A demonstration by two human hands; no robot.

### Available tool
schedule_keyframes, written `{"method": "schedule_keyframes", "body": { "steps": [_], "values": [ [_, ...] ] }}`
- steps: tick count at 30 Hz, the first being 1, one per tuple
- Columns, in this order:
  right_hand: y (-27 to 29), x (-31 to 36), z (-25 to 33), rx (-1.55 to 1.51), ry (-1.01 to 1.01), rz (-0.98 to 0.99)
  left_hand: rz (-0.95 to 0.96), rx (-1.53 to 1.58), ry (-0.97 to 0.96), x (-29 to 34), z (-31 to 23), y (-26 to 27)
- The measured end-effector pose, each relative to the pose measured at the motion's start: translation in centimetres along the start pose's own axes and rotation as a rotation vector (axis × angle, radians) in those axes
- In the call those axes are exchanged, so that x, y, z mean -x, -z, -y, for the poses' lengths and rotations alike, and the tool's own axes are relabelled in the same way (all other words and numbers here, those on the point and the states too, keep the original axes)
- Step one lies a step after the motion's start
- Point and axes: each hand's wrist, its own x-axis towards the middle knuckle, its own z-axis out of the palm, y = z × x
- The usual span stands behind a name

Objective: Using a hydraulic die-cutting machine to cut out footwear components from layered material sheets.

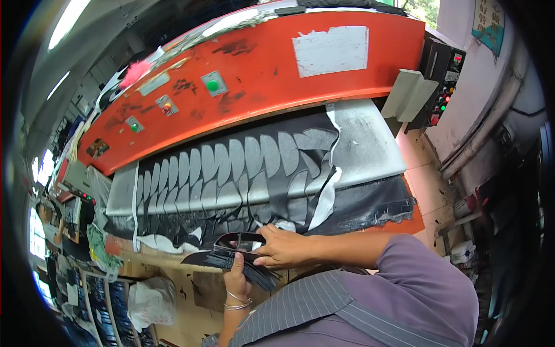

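Low in the middle of the head view, my left hand [236, 282] grips a stack of thin black cut pieces [257, 275], its thumb pressed up against them. The pieces' ends fan out toward the lower right. Directly above the stack is a dark, curved band-shaped cutting die [226, 238], open through its middle. My right hand [283, 247] has its fingers closed on the right end of this die. Its fingertips come close to the stack. Beyond both hands lies a black sheet [277, 199] with rows of leaf-shaped cut-outs, grey board showing through them.
An orange press beam [254, 63] with green and red buttons spans the far side above a pale cutting board [370, 144]. A control box [444, 87] stands at the right. Ragged black scrap [370, 205] hangs along the near edge. A plastic bag [151, 302] sits lower left.
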Motion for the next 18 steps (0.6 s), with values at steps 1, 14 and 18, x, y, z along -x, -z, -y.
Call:
{"method": "schedule_keyframes", "body": {
  "steps": [1,14,18],
  "values": [
    [-0.4,-0.3,0.4,0.115,0.006,0.012,-0.137,-0.056,0.046,0.7,-0.2,0.8],
    [-4.5,4.1,-5.5,0.488,-0.410,-0.035,-1.225,0.673,-0.084,20.4,15.8,27.3],
    [-0.2,7.7,-8.5,0.641,-0.287,-0.075,-1.606,0.794,0.081,28.0,22.7,31.1]
  ]
}}
